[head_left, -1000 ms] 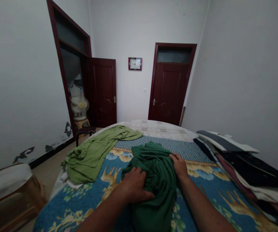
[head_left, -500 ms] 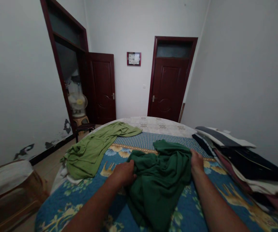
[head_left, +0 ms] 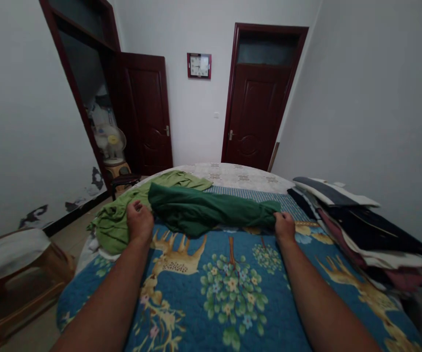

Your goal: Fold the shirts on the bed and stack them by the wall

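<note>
A dark green garment stretches sideways in a long, bunched band above the blue patterned quilt. At its left end is my left hand, fingers curled closed at the fabric's edge; the exact grip is partly hidden. My right hand pinches the other end. Just behind my left hand lies a crumpled light green garment, partly covered by the dark green one.
Folded clothes are stacked at the table's right side. A patterned white tablecloth shows at the far edge. To the left stand a stool with a pale cover and, by the doorway, a fan. A clock hangs on the wall.
My hands have moved apart and away from me. The dark green garment, hanging bunched toward me before, is now pulled out sideways, uncovering the quilt in front. The camera view has tilted down.
</note>
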The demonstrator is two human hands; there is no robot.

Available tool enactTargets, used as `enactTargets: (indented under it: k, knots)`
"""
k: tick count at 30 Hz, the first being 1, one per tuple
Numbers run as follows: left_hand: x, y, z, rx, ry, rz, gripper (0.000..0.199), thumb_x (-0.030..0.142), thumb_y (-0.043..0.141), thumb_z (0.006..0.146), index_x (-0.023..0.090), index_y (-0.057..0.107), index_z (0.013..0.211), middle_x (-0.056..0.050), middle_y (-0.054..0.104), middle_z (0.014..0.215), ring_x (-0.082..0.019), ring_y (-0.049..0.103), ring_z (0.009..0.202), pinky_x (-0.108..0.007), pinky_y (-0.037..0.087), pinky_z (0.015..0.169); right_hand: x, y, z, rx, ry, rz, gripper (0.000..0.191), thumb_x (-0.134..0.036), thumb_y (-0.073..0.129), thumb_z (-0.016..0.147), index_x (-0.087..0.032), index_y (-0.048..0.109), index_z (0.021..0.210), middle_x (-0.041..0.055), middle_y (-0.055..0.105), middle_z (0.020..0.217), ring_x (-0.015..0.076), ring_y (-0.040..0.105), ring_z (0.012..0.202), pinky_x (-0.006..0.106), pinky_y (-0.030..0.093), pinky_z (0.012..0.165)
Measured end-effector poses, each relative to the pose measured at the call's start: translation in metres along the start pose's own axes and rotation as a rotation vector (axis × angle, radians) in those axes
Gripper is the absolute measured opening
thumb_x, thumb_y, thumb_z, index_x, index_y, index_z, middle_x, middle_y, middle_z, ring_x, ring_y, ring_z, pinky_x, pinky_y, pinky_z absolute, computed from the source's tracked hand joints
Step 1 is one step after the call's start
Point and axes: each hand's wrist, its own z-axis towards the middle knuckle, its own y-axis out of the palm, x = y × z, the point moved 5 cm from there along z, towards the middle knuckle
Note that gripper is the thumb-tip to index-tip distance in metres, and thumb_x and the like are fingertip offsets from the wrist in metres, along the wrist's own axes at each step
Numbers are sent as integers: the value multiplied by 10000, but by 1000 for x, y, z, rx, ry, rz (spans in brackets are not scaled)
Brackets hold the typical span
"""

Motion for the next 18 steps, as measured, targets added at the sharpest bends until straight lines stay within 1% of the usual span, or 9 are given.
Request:
enactTargets:
  k: [2,3,6,8,9,11,14,16,18]
  knots:
    - [-1,2,-3,4,-14,12,370,288,479,1007,124,569,1326,-189,710,1294,-289,691,1178,-463,548,1027,-4,1,-4,4,-29,-37,330,-571,603,686,-250,637,750,59,670,816,285,601,880,414,491,884]
    - [3,6,-7,-45,12,25,337,348,534,1000,153,611,1263,-156,736,1244,-276,709,1148,-431,552,1025,-7,0,-6,15,-52,-60,318,-570,602,699,-255,624,738,72,677,840,290,598,907,417,488,909]
    - [25,29,-32,-376,181,218,354,521,659,945,218,673,1128,-105,790,1098,-278,753,1036,-377,563,938,-14,-6,-8,57,-123,-109,279,-544,594,733,-266,594,728,107,711,946,301,598,1019,415,475,988]
    - [32,43,-55,-615,264,449,452,623,697,902,221,673,1107,-141,802,1090,-325,765,1018,-389,556,879,-17,-7,-9,52,-131,-106,272,-538,590,751,-266,589,735,109,722,977,301,606,1034,413,473,1005]
    - [34,48,-65,-679,287,547,501,661,712,878,218,667,1108,-165,803,1106,-350,767,1028,-395,551,860,-17,-7,-9,38,-120,-104,278,-541,589,760,-264,592,742,104,723,965,300,613,1015,413,477,995]
    - [38,52,-81,-710,334,673,534,659,727,870,211,646,1150,-198,797,1154,-379,763,1070,-397,542,849,-16,-7,-9,10,-71,-93,307,-560,598,775,-255,619,791,93,722,927,295,630,962,409,494,958]
    - [43,59,-96,-667,397,717,347,429,650,964,213,617,1233,-186,794,1159,-347,766,1072,-379,527,851,-13,-6,-9,-16,-17,-51,402,-589,662,755,-236,677,947,86,742,945,287,663,944,389,516,914]
    - [46,65,-100,-664,425,674,257,277,585,970,215,630,1215,-161,796,1117,-319,766,1042,-367,518,847,-11,-4,-9,-47,7,0,454,-576,718,705,-233,693,1002,76,750,936,280,678,933,378,525,885]
    - [50,65,-95,-625,428,543,241,203,569,931,212,662,1153,-130,790,1066,-293,755,1008,-353,514,846,-9,-2,-10,-82,58,111,464,-548,754,647,-225,702,977,60,741,879,275,681,898,374,534,840]
